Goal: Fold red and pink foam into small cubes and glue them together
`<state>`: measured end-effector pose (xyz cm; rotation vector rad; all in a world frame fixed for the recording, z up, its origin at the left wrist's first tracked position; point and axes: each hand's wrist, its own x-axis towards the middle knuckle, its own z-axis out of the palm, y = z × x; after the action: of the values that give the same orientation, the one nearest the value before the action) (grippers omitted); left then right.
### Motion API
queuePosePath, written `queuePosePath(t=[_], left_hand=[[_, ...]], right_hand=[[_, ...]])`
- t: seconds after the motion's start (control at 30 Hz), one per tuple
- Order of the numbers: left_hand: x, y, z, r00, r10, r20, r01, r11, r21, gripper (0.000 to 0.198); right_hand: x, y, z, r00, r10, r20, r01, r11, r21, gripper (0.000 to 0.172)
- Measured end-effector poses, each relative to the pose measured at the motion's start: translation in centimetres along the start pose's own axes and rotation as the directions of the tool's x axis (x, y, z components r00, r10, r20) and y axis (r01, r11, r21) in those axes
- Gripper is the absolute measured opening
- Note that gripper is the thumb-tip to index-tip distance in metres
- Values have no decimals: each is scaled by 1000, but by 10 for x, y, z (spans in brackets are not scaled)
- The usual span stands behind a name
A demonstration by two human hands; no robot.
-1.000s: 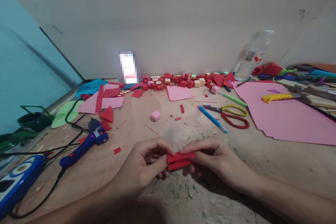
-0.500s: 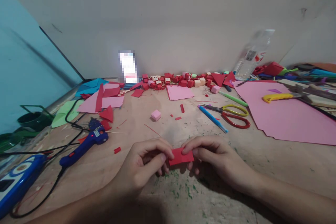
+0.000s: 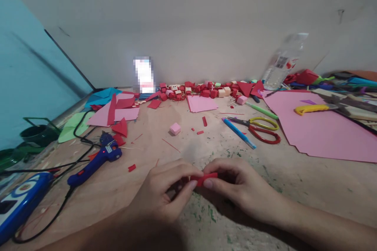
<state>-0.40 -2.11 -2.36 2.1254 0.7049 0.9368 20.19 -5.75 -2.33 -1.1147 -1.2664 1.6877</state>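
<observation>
A small piece of red paper (image 3: 203,179) is pinched between both hands above the near part of the table, bent into a narrow strip. My left hand (image 3: 169,186) grips its left end with thumb and index finger. On the other end, my right hand (image 3: 235,184) closes with its thumb pressed on the paper's near side. Beyond the hands lies a pink paper cube (image 3: 175,128), with small red paper scraps (image 3: 204,121) to its right.
At left are a blue glue gun (image 3: 94,164) with its cord and a blue-white device (image 3: 22,204). Scissors (image 3: 262,129), a blue pen (image 3: 239,133), pink sheets (image 3: 321,137) and a yellow-handled cutter (image 3: 312,109) lie right. Paper cubes (image 3: 206,89), a lit phone (image 3: 143,74) and a bottle (image 3: 284,62) line the wall.
The red paper was held flat and wide; now it is folded or bent into a narrower strip. Both hands have drawn closer together, and my right thumb has come over the paper.
</observation>
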Motion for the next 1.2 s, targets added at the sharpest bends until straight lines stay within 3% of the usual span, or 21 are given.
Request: queuePosePath(t=[0.17,0.47,0.8,0.93,1.03,1.13,1.2], left_hand=[[4,6,-5,973,-202,108,204,979,-2,14],[-2,-8,0,989,-39,142,29,997,70,17],[-1,-2,-3,986,-67,152,53,994,93,22],[-3,-6,-1,984,-59,169,50,997,54,24],[-1,-4,-2,978,-122,167,119,993,28,25],[5,3,-5,957,-262,121,267,964,-21,27],[9,8,-7,933,-346,96,352,934,-61,29]], right_hand=[[0,2,-2,1000,19,-10,-20,999,-47,36],[-2,-2,-4,998,-67,-13,63,974,-216,42],[-2,0,-3,1000,-20,-2,20,992,-121,44],[-2,1,-5,998,-54,18,56,984,-167,39],[-2,0,-6,997,-71,3,70,981,-182,37],[-2,-2,-5,998,-52,-18,50,994,-98,31],[-2,-3,-3,999,-24,-25,23,999,-35,41]])
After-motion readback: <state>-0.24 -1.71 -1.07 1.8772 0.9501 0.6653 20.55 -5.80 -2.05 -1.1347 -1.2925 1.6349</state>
